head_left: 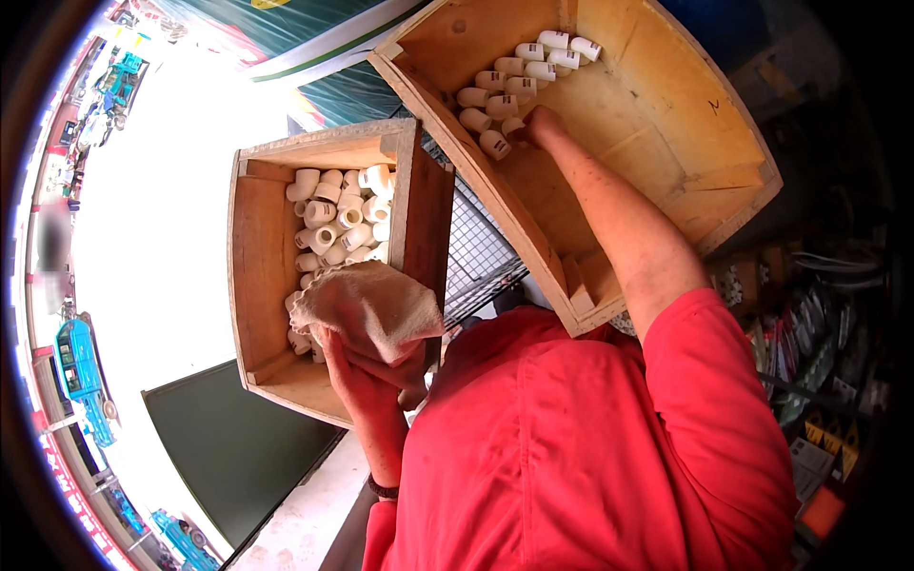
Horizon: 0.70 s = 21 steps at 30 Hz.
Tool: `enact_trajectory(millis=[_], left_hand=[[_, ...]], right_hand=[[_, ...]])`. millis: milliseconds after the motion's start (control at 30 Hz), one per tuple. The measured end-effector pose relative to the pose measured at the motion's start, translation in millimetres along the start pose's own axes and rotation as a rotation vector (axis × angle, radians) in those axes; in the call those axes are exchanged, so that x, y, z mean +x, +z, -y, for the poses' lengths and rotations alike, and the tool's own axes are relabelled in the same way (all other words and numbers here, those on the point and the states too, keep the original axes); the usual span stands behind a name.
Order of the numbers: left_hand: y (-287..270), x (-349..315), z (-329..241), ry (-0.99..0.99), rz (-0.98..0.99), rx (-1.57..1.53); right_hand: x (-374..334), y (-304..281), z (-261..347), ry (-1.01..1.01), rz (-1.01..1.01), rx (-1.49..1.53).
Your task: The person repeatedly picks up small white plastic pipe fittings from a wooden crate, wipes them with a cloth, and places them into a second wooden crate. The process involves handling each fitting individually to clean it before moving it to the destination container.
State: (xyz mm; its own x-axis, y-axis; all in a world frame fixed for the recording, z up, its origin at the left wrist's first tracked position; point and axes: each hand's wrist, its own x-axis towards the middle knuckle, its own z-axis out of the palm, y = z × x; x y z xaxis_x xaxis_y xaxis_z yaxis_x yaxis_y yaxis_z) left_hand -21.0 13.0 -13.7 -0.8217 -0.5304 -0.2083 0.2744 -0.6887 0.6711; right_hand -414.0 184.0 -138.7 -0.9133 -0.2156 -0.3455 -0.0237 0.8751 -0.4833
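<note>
My left hand point(345, 366) is closed on a beige cloth point(376, 305), which drapes over the front part of the left wooden box point(255, 276). Inside that box lies a loose heap of white pipe elbows point(348, 217), partly hidden by the cloth. My right hand point(543, 128) reaches down into the larger right wooden box point(628, 124). Its fingers are closed at a white elbow fitting point(513, 125), at the edge of a group laid out in rows. The fingertips are partly hidden. Several more white elbows point(502, 107) line the box's far left side.
A wire rack point(476, 238) shows between the two boxes. Green plastic-wrapped goods point(333, 95) stand behind them. A dark green panel point(228, 447) is at the lower left. Shelves with packaged goods point(809, 352) are at the right, and blue vehicles point(86, 371) stand outside at far left.
</note>
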Motion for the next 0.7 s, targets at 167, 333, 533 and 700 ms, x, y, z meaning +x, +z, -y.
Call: enact_trajectory(millis=[167, 333, 533, 700], left_hand=[[5, 0, 3, 0.023, -0.156, 0.032], [3, 0, 3, 0.004, -0.17, 0.002], [-5, 0, 4, -0.009, -0.13, -0.068], [-2, 1, 3, -0.018, -0.068, -0.053]], right_hand=[[-2, 0, -3, -0.046, -0.065, 0.086], [5, 3, -9, -0.003, -0.034, 0.144], [12, 10, -15, -0.03, -0.066, 0.13], [18, 4, -23, -0.025, 0.054, 0.243]])
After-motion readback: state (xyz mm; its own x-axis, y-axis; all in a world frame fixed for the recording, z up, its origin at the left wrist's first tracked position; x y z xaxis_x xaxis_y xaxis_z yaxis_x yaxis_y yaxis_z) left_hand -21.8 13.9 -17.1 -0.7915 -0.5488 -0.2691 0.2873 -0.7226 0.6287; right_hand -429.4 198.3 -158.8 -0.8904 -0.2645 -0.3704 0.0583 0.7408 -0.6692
